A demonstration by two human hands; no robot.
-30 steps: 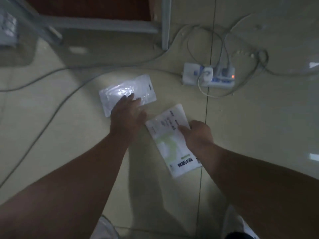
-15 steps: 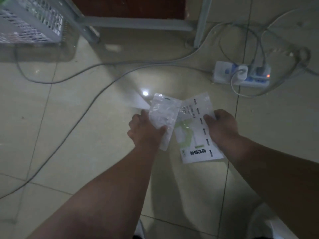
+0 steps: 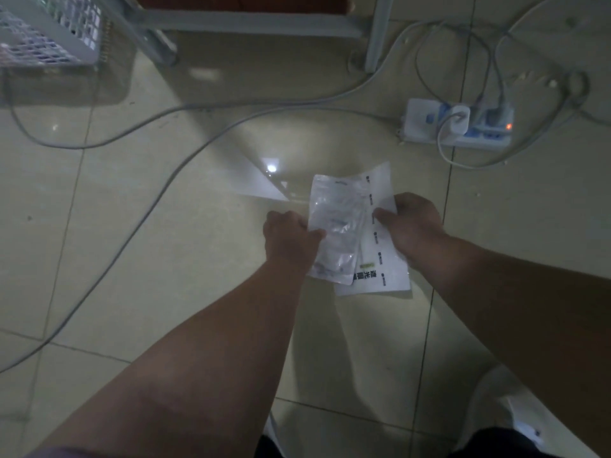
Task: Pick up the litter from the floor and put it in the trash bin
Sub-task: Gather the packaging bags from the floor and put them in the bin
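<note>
Pale glossy floor tiles (image 3: 165, 259) are carrying everything in this dim scene, with a lamp glare shining just beyond the litter. Raised clear of those tiles, a clear crinkled plastic pouch (image 3: 337, 226) is overlapping a white printed flat packet with dark lettering and a green mark (image 3: 380, 259), the two being brought together, probably so that both can be carried in one go. The left hand (image 3: 287, 241) is pinching the pouch's left edge, thumb on top and fingers curled underneath, out of sight. The right hand (image 3: 413, 226) is gripping the printed packet's right edge, its thumb pressed across the face near where the pouch covers it. So the litter is spanning the gap between both hands, each one clamped on its own piece, and the long sides are hanging down toward the person. Farther out, a white mesh plastic basket (image 3: 49, 34) is sitting at the upper left, likely the bin, well apart from the hands. Grey cables (image 3: 148, 206) are trailing across the tiles toward a white power strip with plugs and a lit red switch (image 3: 456, 125) at the upper right, beside a grey metal frame leg (image 3: 377, 34). A white shoe (image 3: 509, 411) is showing at the lower right.
</note>
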